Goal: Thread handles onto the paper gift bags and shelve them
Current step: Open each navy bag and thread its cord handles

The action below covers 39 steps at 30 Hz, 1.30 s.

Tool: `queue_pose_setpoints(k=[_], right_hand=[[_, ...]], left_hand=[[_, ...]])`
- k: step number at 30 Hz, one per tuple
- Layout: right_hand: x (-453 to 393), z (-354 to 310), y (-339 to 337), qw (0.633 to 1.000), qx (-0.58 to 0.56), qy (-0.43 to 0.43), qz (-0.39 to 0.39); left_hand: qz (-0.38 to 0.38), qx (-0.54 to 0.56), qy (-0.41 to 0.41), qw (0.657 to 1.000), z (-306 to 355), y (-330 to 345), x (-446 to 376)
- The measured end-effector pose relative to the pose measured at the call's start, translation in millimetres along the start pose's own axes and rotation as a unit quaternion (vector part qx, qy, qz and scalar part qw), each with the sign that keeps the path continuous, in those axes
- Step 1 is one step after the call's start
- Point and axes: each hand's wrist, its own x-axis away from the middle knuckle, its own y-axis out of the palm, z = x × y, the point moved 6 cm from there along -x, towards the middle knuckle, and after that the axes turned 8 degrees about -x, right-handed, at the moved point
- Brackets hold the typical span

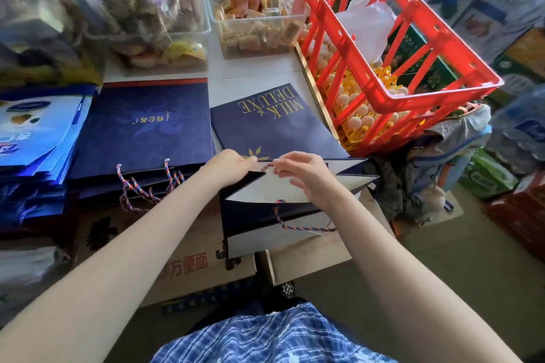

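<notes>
A navy paper gift bag (277,127) printed "MILK DELUXE" lies flat in front of me, its mouth spread open toward me so the white inside shows. My left hand (231,168) pinches the far top edge of the bag. My right hand (306,175) pinches the end of a red, white and blue twisted cord (267,167) at that same edge. A second cord handle (298,227) hangs from the near edge. To the left lies a stack of navy bags (147,132) with cord handles (141,188) fitted.
A red plastic crate (383,47) holding eggs in yellow trays stands to the right. Clear bins of wrapped snacks (253,12) sit at the back. Light blue bags (38,132) are piled far left. Cardboard boxes (188,259) lie under the work area.
</notes>
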Motion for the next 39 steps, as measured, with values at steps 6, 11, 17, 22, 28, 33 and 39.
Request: queue_pose_setpoints(k=[6,11,17,22,28,33,39], right_hand=[[12.2,0.8,9.4,0.993,0.036,-0.032,-0.104],[5.9,8.4,-6.2,1.000,-0.003,-0.018,0.008],[2.5,1.3,-6.7,0.997,-0.022,-0.047,0.051],[2.8,4.6,-9.8,0.995,0.001,-0.069,0.070],[2.6,3.2,-8.9,0.979,0.136,-0.134,0.077],[10.5,-6.0,-5.2,0.953,0.232,-0.186,0.058],[11.9,-3.0,-12.5,0.972,0.156,-0.170,0.043]], left_hand=[[-0.064,-0.024,-0.029,0.997,19.1,4.9,-16.7],[-0.009,0.055,0.036,0.998,21.3,3.3,-12.7],[0.203,-0.223,0.124,0.945,41.3,1.0,8.0],[0.189,-0.184,0.158,0.951,42.5,2.6,9.1],[0.191,-0.232,0.254,0.919,45.2,4.7,20.1],[0.250,-0.152,0.240,0.926,43.3,-5.4,29.7],[0.116,0.016,0.196,0.973,29.6,-3.2,13.3]])
